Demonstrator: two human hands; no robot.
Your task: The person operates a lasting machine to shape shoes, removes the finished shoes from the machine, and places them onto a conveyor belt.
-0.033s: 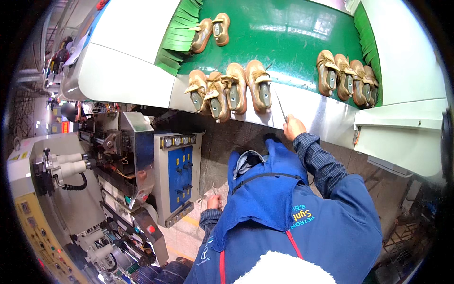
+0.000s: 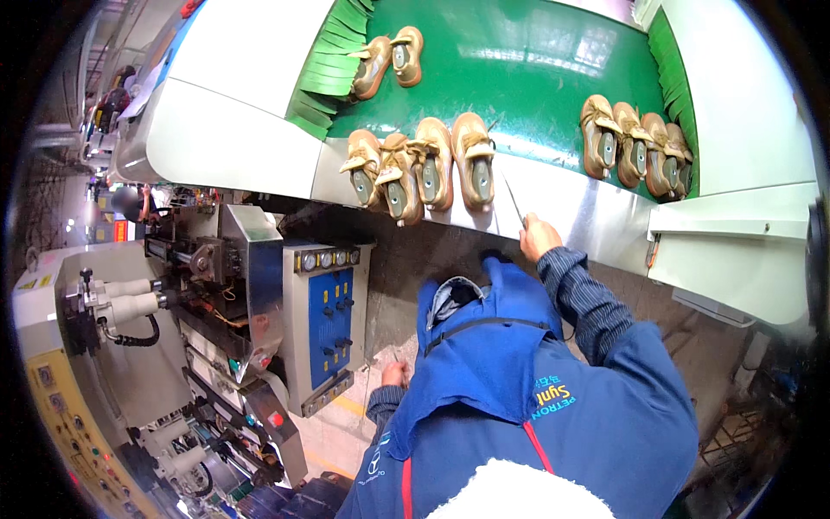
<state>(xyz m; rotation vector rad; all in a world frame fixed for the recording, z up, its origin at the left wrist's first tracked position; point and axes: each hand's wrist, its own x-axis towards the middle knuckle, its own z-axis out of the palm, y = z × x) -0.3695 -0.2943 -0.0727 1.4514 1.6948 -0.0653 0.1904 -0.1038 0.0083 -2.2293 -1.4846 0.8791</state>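
My right hand [image 2: 539, 237] is closed round the end of a thin metal rod [image 2: 513, 195], whose far end points up and away over the metal ledge. Just left of the rod, several tan shoes [image 2: 433, 164] stand in a row across the ledge and the belt edge, tongues folded back and dark lasts inside them. The shoe nearest the rod [image 2: 474, 161] is apart from it. Low beside my blue apron hangs my left hand [image 2: 396, 374], fingers curled; a thin sliver sticks up from it, too small to name.
The green conveyor belt [image 2: 510, 82] runs between two white housings with green strip curtains [image 2: 328, 65]. Two more shoes [image 2: 406, 56] stand at the left curtain, several others [image 2: 598, 137] at the right. A machine with a blue control panel [image 2: 331, 325] is on my left.
My left hand has shifted slightly down and to the right. The right hand keeps the rod at almost the same spot, and the shoes stay in place.
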